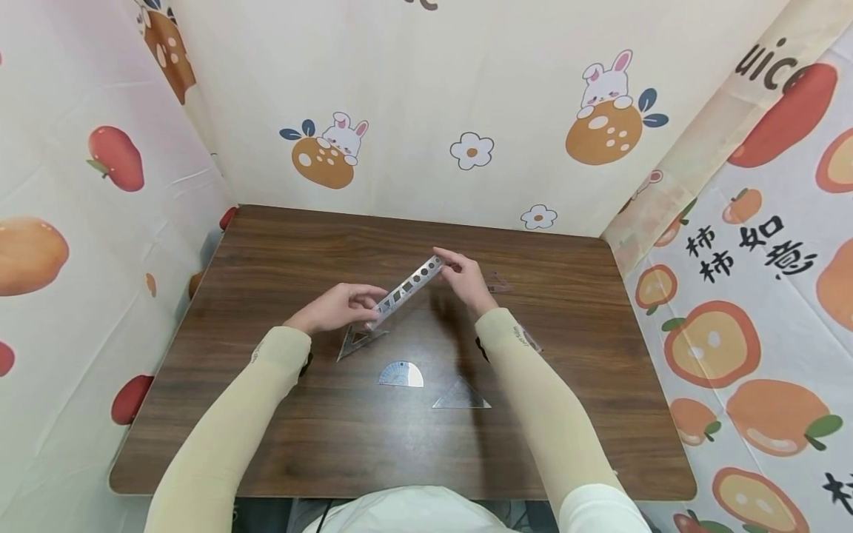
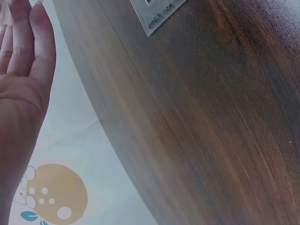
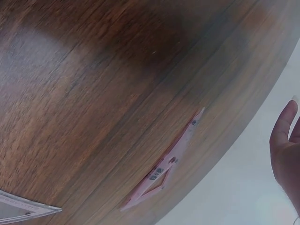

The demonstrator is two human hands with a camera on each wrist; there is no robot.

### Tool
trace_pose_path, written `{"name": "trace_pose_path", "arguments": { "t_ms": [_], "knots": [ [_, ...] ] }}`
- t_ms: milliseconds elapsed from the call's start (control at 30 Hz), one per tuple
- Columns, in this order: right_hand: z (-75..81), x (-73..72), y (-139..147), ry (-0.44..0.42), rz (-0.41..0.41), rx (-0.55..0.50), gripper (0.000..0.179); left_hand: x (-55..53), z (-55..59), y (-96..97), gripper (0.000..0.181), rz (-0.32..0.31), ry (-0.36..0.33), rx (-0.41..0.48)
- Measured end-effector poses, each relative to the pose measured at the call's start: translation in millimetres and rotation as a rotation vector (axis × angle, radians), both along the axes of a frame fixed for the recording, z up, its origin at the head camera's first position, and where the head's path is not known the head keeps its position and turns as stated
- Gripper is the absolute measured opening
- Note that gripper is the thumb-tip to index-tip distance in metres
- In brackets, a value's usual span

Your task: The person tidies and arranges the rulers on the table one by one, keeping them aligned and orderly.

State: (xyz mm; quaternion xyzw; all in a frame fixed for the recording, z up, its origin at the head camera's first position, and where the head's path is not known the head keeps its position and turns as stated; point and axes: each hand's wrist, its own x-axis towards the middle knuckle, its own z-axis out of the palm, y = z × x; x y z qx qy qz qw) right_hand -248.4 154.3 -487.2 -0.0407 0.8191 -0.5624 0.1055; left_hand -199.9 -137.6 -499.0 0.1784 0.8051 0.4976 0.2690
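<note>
A clear template ruler (image 1: 409,286) with cut-out shapes is held slantwise above the table. My left hand (image 1: 338,306) pinches its lower left end. At the upper right end, my right hand (image 1: 465,280) grips it between thumb and fingers. Just below the left hand lies a clear set square (image 1: 345,345), whose corner (image 2: 154,21) shows in the left wrist view. The wrist views catch only part of each hand and leave out the grip on the ruler.
A clear protractor (image 1: 400,375) and another set square (image 1: 461,398) lie nearer the body. Beyond the right wrist is a pink set square (image 1: 498,284), also in the right wrist view. The right forearm partly covers another flat piece (image 1: 532,340). Printed curtains (image 1: 413,96) stand behind the wooden table (image 1: 300,444).
</note>
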Motion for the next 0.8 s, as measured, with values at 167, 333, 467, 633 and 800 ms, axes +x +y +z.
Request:
{"name": "trace_pose_path", "arguments": {
  "t_ms": [167,333,467,633,800],
  "knots": [
    [-3.5,-4.6,-4.5,0.008,-0.017,-0.044,0.041,0.3,-1.9,3.1,0.059,-0.049,-0.040,0.031],
    [-16.6,-10.1,-10.9,0.075,-0.022,-0.034,0.046,2.1,-0.7,5.9,0.063,-0.072,-0.058,0.063],
    [-17.0,-9.8,-16.4,0.091,-0.005,-0.023,0.054,3.0,0.3,7.0,0.066,-0.054,-0.051,0.072],
    [-14.4,-7.1,-22.3,0.090,0.039,0.030,0.065,1.8,1.0,8.2,0.070,0.005,-0.017,0.071],
    [-10.6,-4.2,-27.7,0.083,0.108,0.028,0.070,0.7,1.4,9.4,0.073,0.056,0.029,0.055]
  ]
}}
